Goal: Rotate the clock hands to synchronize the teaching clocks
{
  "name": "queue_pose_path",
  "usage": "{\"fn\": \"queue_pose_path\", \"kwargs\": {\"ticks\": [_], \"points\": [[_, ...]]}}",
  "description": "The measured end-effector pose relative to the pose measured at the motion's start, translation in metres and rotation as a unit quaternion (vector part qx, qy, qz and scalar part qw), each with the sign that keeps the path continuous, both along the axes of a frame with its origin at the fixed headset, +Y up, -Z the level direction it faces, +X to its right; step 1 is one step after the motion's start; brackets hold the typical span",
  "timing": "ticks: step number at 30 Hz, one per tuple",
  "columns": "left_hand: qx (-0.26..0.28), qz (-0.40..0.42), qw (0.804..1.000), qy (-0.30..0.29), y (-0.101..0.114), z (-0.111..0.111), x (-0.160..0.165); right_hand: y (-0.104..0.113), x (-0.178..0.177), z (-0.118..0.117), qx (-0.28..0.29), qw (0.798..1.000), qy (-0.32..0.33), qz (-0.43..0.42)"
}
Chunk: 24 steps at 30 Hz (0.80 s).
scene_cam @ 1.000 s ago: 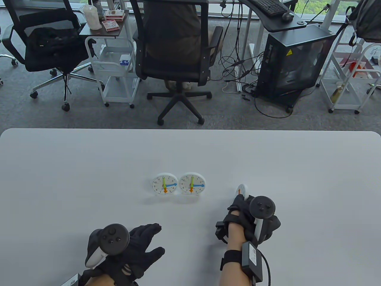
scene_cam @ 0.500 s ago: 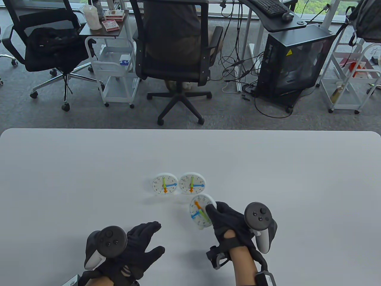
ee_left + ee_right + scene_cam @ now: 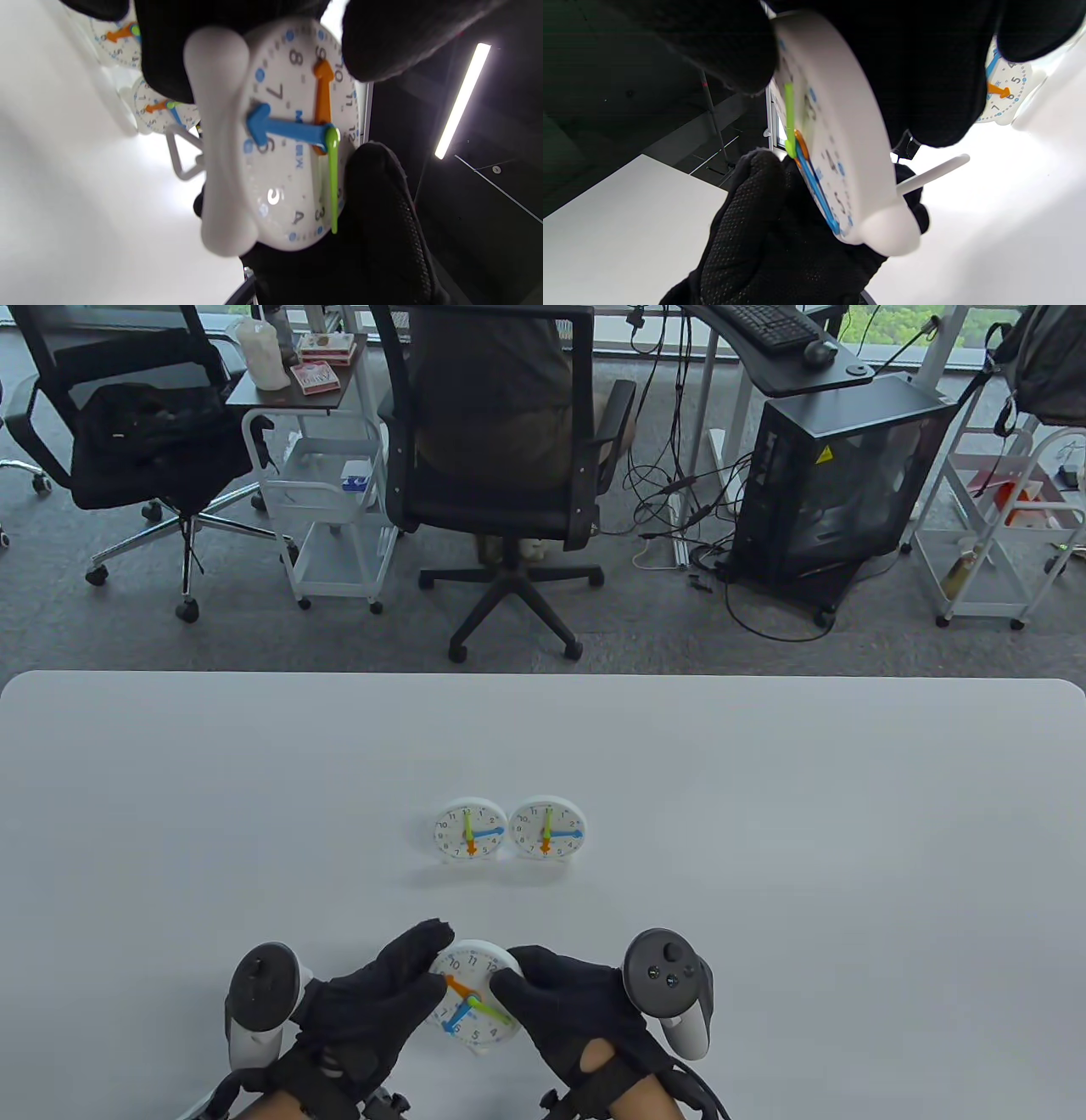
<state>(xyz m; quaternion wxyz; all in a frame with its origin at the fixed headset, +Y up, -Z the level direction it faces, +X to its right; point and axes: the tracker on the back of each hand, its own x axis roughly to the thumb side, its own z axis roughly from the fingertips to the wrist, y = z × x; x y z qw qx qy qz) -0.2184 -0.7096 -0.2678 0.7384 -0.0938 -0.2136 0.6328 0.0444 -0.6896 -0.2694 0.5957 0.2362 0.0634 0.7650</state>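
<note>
on the white table (image 3: 764,780) both hands' fingers (image 3: 424,950) hold a clock (image 3: 473,997), hiding its sides.

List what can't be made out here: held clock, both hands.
- Held clock: left and right rim, table view, hidden by left hand and right hand.
- Its back and stand: left wrist view, behind the face.
- Its numerals: right wrist view, seen edge-on and blurred.
- Wrists: cut off by the table view's bottom edge.
</note>
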Motion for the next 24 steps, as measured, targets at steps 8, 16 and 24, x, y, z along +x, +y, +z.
{"fn": "queue_pose_path", "kwargs": {"ticks": [8, 16, 24], "points": [[-0.047, 0.018, 0.999, -0.010, -0.009, -0.005, 0.000, -0.003, -0.003, 0.002, 0.008, 1.000, -0.006, 0.013], [-0.061, 0.089, 0.992, 0.073, -0.010, -0.010, -0.017, 0.001, -0.001, 0.006, 0.035, 0.999, -0.038, -0.006], [-0.073, 0.115, 0.986, 0.094, -0.009, -0.009, -0.019, 0.000, -0.009, 0.007, 0.041, 0.998, -0.043, 0.014]]}}
